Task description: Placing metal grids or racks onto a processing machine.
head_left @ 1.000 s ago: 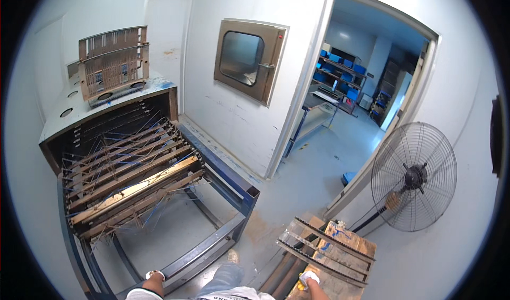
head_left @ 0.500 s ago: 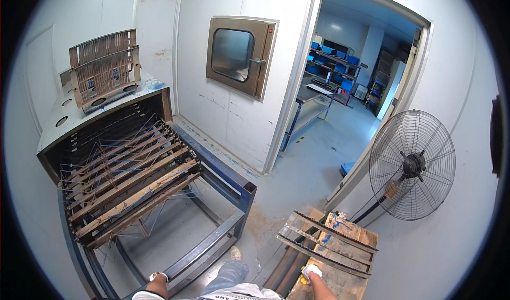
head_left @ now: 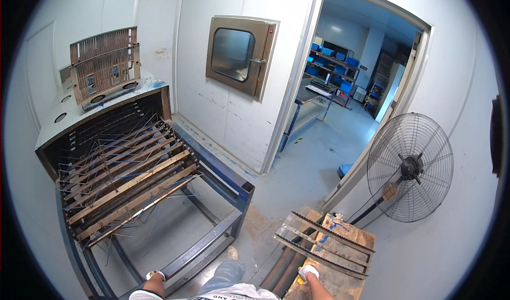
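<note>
My left hand (head_left: 155, 275), in a pale glove, is closed at the front bar of a blue metal frame (head_left: 197, 247). That frame carries a conveyor of brown slats (head_left: 127, 191) with thin wire rods standing out between them; it comes out of a dark machine opening. To the right, my right hand (head_left: 308, 272), gloved in white with yellow showing at the fingers, rests at the near edge of a stained wooden board (head_left: 345, 289). Its fingers are too small to make out. A metal rack with toothed rails (head_left: 324, 252) lies across the board, just beyond this hand.
A black wire fan (head_left: 410, 167) stands at the right, beside an open doorway (head_left: 319, 135). On the machine top (head_left: 106, 104) stands a slatted brown metal rack (head_left: 105, 63). A metal-framed window box (head_left: 239, 56) is set in the far wall. My shoe (head_left: 232, 253) is between frame and board.
The conveyor slats have shifted along, and the front slat now hangs lower and tilts over the edge. Both hands stay where they were; the view has moved slightly.
</note>
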### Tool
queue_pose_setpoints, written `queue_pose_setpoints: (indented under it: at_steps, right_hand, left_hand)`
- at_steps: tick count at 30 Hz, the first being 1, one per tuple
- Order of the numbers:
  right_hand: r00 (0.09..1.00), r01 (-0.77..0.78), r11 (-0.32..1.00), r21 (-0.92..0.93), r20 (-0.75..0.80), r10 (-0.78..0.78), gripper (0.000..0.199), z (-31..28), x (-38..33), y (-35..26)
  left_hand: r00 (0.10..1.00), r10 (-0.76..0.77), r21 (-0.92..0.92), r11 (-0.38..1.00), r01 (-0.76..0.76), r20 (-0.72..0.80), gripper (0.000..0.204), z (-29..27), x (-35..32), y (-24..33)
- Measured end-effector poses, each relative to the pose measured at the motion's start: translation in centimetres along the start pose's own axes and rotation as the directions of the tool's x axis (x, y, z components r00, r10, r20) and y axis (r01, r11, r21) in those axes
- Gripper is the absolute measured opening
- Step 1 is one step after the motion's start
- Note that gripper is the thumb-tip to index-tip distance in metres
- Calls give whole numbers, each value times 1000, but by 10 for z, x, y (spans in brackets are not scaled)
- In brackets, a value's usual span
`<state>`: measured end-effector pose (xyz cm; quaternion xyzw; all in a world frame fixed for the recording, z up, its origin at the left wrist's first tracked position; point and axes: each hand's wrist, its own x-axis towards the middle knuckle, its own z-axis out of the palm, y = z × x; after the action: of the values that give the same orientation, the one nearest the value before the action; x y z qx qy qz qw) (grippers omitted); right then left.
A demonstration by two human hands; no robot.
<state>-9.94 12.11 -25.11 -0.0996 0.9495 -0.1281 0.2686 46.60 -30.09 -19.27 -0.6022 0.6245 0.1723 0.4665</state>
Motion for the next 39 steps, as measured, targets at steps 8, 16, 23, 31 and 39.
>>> queue_pose_setpoints:
  at_steps: [8, 16, 23, 31, 39]
  right_hand:
    - [991, 69, 965, -255, 133, -36, 28, -66, -62, -49]
    - [992, 31, 981, -192, 124, -7, 29, -64, -63, -44]
    - [994, -71, 986, -151, 69, 82, 34, -36, -27, 1]
    - [996, -27, 992, -127, 82, 38, 32, 5, 8, 17]
    - [999, -8, 989, -150, 51, 15, 33, -19, -20, -15]
  left_hand:
    - [998, 55, 72, 996, -54, -4, 57, 5, 26, 2]
    - [994, 45, 28, 998, -48, 101, 69, -9, 15, 8]
    - [997, 58, 126, 990, -63, 44, 69, 8, 45, 10]
    - [993, 117, 133, 984, -114, -11, 46, 24, 70, -7]
    - [992, 86, 96, 991, -94, 89, 64, 23, 65, 6]
